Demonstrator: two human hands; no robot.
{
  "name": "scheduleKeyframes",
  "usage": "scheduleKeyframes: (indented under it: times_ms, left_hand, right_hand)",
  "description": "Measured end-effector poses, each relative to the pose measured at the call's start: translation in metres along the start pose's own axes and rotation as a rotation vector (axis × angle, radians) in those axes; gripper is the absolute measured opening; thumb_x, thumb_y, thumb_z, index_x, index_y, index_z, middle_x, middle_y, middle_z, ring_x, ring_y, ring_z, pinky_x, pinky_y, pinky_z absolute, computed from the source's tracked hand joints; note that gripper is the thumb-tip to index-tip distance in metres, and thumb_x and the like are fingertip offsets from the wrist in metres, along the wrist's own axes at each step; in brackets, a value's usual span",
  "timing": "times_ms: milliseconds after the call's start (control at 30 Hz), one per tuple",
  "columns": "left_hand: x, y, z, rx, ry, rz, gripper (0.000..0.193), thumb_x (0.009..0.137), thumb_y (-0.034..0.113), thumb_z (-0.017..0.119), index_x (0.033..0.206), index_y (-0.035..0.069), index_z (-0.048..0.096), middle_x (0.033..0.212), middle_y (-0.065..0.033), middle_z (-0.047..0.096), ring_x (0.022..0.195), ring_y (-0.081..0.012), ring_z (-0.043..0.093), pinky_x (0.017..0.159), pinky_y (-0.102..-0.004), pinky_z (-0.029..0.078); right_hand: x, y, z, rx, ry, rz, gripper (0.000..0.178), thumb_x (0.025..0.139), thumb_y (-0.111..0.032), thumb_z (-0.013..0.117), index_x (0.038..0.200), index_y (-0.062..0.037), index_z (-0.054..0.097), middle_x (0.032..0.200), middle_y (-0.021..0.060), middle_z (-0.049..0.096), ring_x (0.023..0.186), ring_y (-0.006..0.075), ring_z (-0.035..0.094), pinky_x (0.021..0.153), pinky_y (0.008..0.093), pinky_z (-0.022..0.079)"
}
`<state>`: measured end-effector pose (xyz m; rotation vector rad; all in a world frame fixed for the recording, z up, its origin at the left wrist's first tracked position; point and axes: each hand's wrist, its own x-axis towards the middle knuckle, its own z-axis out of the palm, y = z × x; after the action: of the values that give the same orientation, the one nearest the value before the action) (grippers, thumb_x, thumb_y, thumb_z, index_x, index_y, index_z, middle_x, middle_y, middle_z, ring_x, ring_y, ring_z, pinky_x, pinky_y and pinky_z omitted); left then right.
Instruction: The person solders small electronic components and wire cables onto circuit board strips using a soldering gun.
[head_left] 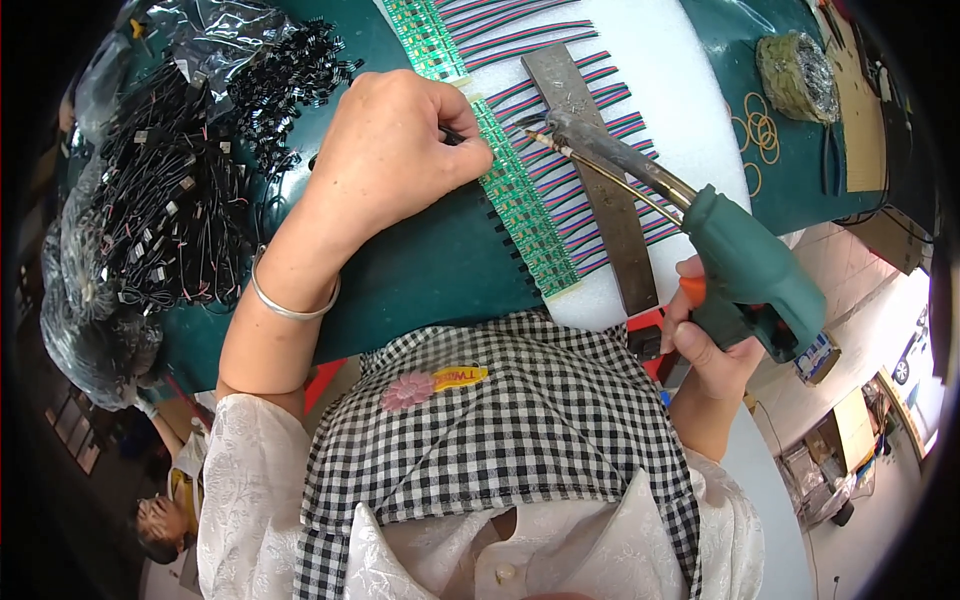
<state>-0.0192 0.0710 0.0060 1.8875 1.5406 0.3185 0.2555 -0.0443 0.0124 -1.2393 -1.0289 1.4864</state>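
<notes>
My left hand [400,150] is closed in a pinch at the left edge of a strip of green circuit boards [525,215]. A small black part [452,137] shows between its thumb and fingers; most of it is hidden. My right hand [715,355] grips a green soldering gun [750,260] with an orange trigger. The gun's tip lies over the boards, just right of my left hand. Multicoloured flat wires [560,180] run rightward from the boards, under a flat metal bar [612,215]. Several small black pieces [500,232] line the strip's lower left edge.
White foam [700,120] lies under the boards and wires. Another green board strip [420,40] continues at the top. At left are heaped black cables [175,200] and small black connectors [285,90]. Rubber bands [762,130], a wrapped roll [797,77] and pliers [832,160] lie right. Another person [165,520] is lower left.
</notes>
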Motion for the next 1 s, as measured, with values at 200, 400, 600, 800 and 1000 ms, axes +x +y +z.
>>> scheduleKeyframes:
  times_ms: [200,400,600,800,1000]
  left_hand:
    - [0.001,0.002,-0.001,0.022,0.018,0.015,0.013,0.061,0.015,0.064,0.065,0.003,0.067,0.058,-0.0116,0.062,0.053,-0.0263,0.062,0.057,-0.0322,0.051]
    - [-0.001,0.001,0.0,-0.033,0.021,0.021,0.012,0.062,0.014,0.064,0.066,0.003,0.067,0.059,-0.0116,0.062,0.054,-0.0259,0.062,0.057,-0.0323,0.05]
    - [-0.01,0.0,-0.008,-0.017,-0.004,0.018,0.013,0.069,0.011,0.069,0.073,-0.001,0.066,0.059,-0.0056,0.06,0.051,-0.0076,0.053,0.051,-0.022,0.043]
    - [-0.054,-0.029,-0.034,-0.13,0.068,-0.136,0.008,0.075,0.002,0.067,0.082,-0.002,0.066,0.072,-0.0046,0.065,0.062,-0.0076,0.057,0.057,-0.0212,0.044]
    - [-0.086,-0.065,-0.059,-0.311,0.513,-0.289,0.016,0.076,0.003,0.07,0.091,0.0,0.067,0.079,-0.0027,0.066,0.071,-0.0055,0.058,0.058,-0.0201,0.045]
  right_hand:
    - [-0.002,0.003,-0.01,-0.157,-0.113,-0.051,0.057,0.07,-0.009,0.075,0.113,0.0143,0.045,0.099,0.0197,0.056,0.053,0.0149,0.053,0.043,0.0238,0.045]
    - [0.0,0.001,0.0,0.006,-0.063,-0.054,0.059,0.071,-0.009,0.075,0.115,0.0147,0.044,0.096,0.019,0.057,0.052,0.0141,0.053,0.042,0.0234,0.044]
    - [0.003,-0.003,0.006,0.019,0.022,-0.092,0.063,0.07,-0.014,0.076,0.115,0.0146,0.043,0.085,0.0162,0.057,0.047,0.0137,0.051,0.04,0.0222,0.042]
    - [-0.004,-0.006,0.0,0.01,0.053,-0.065,0.066,0.069,-0.017,0.077,0.117,0.013,0.043,0.063,0.0087,0.051,0.044,0.0141,0.05,0.04,0.0221,0.04]
    - [-0.001,-0.006,-0.003,-0.012,0.082,-0.102,0.065,0.069,-0.016,0.076,0.117,0.0124,0.043,0.065,0.0094,0.052,0.044,0.0147,0.051,0.041,0.0222,0.041]
